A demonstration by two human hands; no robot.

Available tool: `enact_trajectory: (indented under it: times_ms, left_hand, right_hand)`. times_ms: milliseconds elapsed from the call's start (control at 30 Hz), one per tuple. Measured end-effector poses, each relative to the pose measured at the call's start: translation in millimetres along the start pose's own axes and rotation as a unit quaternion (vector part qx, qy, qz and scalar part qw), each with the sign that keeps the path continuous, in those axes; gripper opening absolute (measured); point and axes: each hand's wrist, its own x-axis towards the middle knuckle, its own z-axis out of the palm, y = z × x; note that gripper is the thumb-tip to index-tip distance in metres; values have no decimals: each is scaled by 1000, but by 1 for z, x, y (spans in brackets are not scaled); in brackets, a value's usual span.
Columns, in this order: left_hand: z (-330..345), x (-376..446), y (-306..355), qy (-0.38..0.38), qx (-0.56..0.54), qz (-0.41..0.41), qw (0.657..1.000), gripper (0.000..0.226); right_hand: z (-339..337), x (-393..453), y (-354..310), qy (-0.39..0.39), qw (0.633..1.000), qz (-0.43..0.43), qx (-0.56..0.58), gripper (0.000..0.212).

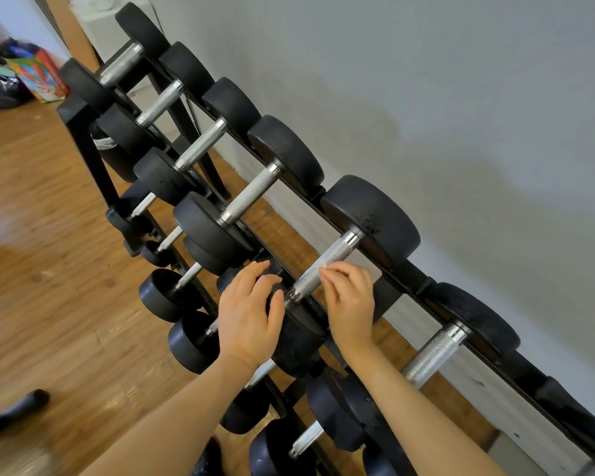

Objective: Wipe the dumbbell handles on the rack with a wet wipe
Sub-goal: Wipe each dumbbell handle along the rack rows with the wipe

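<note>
Pinching a pale wet wipe (325,266) against a knurled dumbbell handle (323,266), the right hand (351,300) has its grip closed on the wipe — the left hand (248,310) rests loose and released on the near black weight head (296,334).

That dumbbell sits on the top tier of a black rack (83,132) that runs along a grey wall (461,97), with five more steel-handled dumbbells lined up beside it; smaller ones fill the lower tiers, partly hidden by the forearms. Most of the wipe is covered by the fingers — only a small edge shows. A wooden floor (31,235) lies below, with a colourful box (38,73) and blurred dark bags at the far end, and a dark object cut off at the lower left.
</note>
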Motion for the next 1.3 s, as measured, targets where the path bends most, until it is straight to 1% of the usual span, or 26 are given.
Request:
enact_trajectory:
  times_ms: [67,200,267,333,400,433,533,567,667,767,867,1000,1067,1167,1200,1233,1300]
  left_hand:
    - [0,0,1,1,1,-2,1000,42]
    - [0,0,1,1,-1,-2,1000,42]
    - [-1,0,1,3,-1,2,1000,41]
    - [-1,0,1,6,-1,2,1000,42]
    - [-1,0,3,4,-2,-2,1000,42]
    - [-1,0,3,2,-3,-4,1000,43]
    - [-2,0,4,-10,-6,-19,1000,46]
    - [-2,-1,5,-14,-6,-29,999,47]
    - [-2,-4,9,-11,-14,-61,998,52]
    - [-1,-8,14,0,-26,-89,996,57]
    - [0,-11,16,9,-30,-100,994,58]
    - [0,-11,15,15,-36,-101,994,56]
    - [2,-11,14,19,-36,-99,994,55]
    - [3,-11,12,22,-38,-96,994,53]
    - [3,-11,12,22,-40,-95,994,53]
    - [3,-11,12,23,-41,-95,994,52]
    - [3,-10,12,25,-42,-94,994,52]
  right_hand:
    - [-1,4,2,12,1000,5,3,19]
    - [-4,14,-1,51,995,78,42,19]
    - [0,7,-5,35,995,77,52,21]
    - [3,0,-5,-3,998,45,53,22]
    - [-2,1,-2,-21,998,27,61,21]
    - [-6,5,-2,-14,996,42,73,20]
    - [-13,17,-2,24,987,125,101,20]
    - [-13,18,-4,29,985,136,102,20]
    - [-8,9,-12,15,986,126,104,20]
    - [-9,4,-14,-11,991,93,99,20]
    - [-12,11,-8,-1,996,65,59,19]
    - [-9,17,-6,37,982,149,108,18]
    - [-6,11,-12,34,983,144,108,18]
    - [-6,1,-17,-11,989,104,108,18]
    - [-8,2,-16,-16,990,94,105,17]
    - [-9,4,-14,-12,990,93,101,17]
    - [-12,11,-9,12,987,122,106,17]
